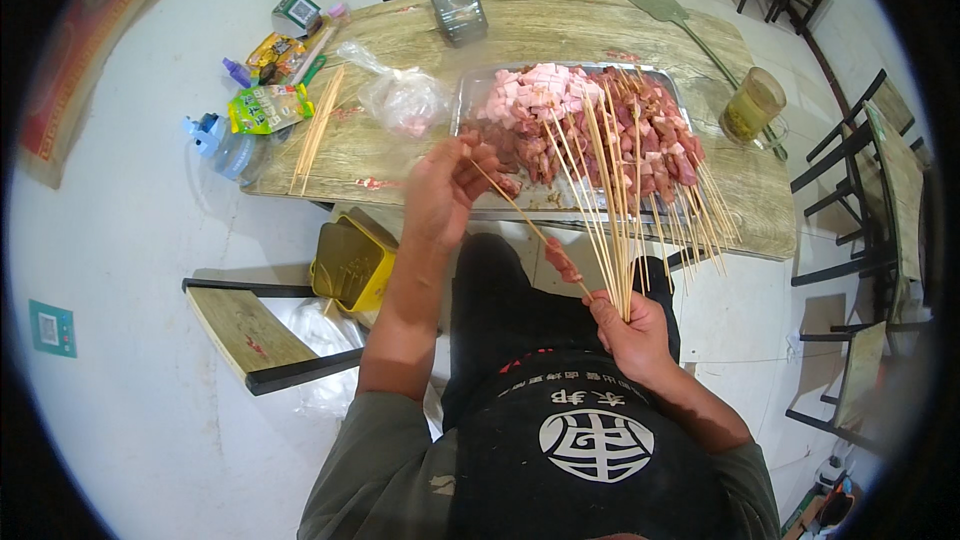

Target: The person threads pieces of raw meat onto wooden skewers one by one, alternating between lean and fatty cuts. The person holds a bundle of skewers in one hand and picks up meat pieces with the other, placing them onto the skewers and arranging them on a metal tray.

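Observation:
My left hand [448,184] is at the left side of the metal tray [459,106], its thumb and forefinger closed at the upper end of a bamboo skewer, the other fingers loosely curled. That skewer slants down to my right hand [636,330], with raw meat pieces [562,260] threaded near its lower end. A fanned bunch of bare bamboo skewers [615,240] is also in my right hand, pointing up over the tray. On the tray lie pale, fatty meat cubes [544,90], darker loose meat [499,139] and many loaded skewers [667,142], their bare ends past the table edge.
Loose skewers [319,127], a knotted plastic bag [405,101], packets [270,109] and a water bottle [229,154] lie left. A phone [454,0] stands behind the tray; a fly swatter [656,4] and glass mug [752,105] are right. A yellow bin [352,262] and chair [255,330] stand below left.

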`<state>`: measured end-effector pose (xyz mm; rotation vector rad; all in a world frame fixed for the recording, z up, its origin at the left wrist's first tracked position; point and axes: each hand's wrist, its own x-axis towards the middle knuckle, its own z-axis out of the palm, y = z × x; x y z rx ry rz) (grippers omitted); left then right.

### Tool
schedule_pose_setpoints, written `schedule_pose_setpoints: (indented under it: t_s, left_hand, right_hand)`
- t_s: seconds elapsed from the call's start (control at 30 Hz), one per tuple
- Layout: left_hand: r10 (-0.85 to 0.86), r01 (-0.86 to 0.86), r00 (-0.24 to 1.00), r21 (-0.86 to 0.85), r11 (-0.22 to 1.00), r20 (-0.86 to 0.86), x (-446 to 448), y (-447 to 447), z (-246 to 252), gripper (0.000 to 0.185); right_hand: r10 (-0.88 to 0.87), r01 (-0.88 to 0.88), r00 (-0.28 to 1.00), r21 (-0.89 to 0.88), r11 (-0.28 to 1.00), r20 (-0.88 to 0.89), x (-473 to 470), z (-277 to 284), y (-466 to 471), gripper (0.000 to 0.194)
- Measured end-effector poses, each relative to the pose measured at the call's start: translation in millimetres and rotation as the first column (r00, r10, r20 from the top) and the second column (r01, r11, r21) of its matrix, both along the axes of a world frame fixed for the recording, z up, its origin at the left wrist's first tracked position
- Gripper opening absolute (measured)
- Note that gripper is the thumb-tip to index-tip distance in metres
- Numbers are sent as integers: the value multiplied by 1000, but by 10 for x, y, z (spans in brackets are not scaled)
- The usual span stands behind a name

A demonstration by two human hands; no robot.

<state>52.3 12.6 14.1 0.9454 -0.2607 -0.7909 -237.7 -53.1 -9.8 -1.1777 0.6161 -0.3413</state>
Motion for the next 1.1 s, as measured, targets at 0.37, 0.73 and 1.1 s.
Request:
schedule_pose_setpoints:
  t_s: [0.37,0.73,1.1]
  left_hand:
    - [-45,43,999,-88,995,-18,-197,12,48,23]
    - [-175,170,984,-111,979,-33,-656,-6,-46,23]
    - [-432,-205,308,503,840,847,-300,-143,23,16]
  right_hand:
    - [-13,12,1000,-38,999,-5,35,60,77,14]
    - [-13,2,999,278,961,40,108,172,55,18]
    - [-143,130,988,176,976,63,32,136,-89,19]
